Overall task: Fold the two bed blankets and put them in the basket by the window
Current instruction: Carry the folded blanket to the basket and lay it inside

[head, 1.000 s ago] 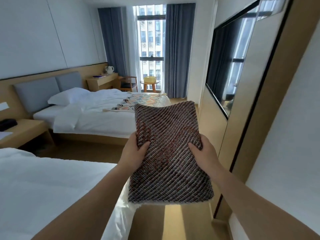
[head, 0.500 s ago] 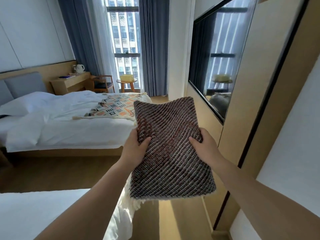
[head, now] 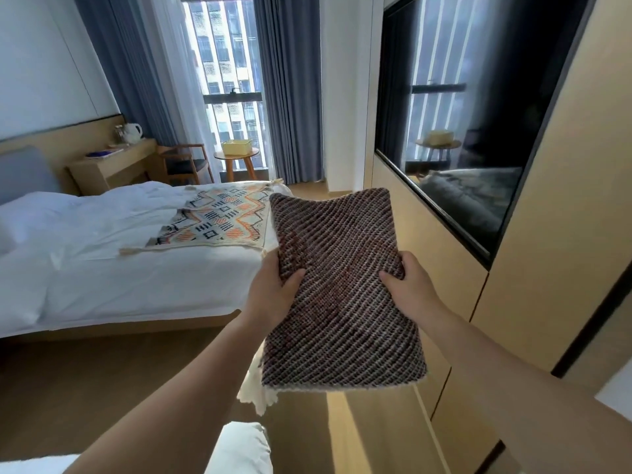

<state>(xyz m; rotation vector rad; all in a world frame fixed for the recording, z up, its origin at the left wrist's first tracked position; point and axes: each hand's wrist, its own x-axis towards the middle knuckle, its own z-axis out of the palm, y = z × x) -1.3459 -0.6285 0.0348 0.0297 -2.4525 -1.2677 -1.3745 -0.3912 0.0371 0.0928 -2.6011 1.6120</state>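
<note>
I hold a folded brown-and-white woven blanket (head: pixel 338 295) flat in front of me, above the floor. My left hand (head: pixel 270 289) grips its left edge and my right hand (head: pixel 410 289) grips its right edge, thumbs on top. A second blanket (head: pixel 219 220), cream with orange and black patterns and tassels, lies spread on the foot of the far bed (head: pixel 102 268). The yellow basket (head: pixel 236 147) sits on a small round wooden table (head: pixel 239 159) by the window.
A wooden chair (head: pixel 186 164) and a desk (head: pixel 109 165) with a kettle (head: pixel 132 133) stand left of the round table. A wall with a dark TV screen (head: pixel 478 124) runs along the right. A corner of the near bed (head: pixel 239 449) is below me. Wooden floor leads toward the window.
I have moved forward along the aisle toward the window with the folded blanket in both hands; the far bed and the basket are closer, and the near bed has dropped mostly out of view.
</note>
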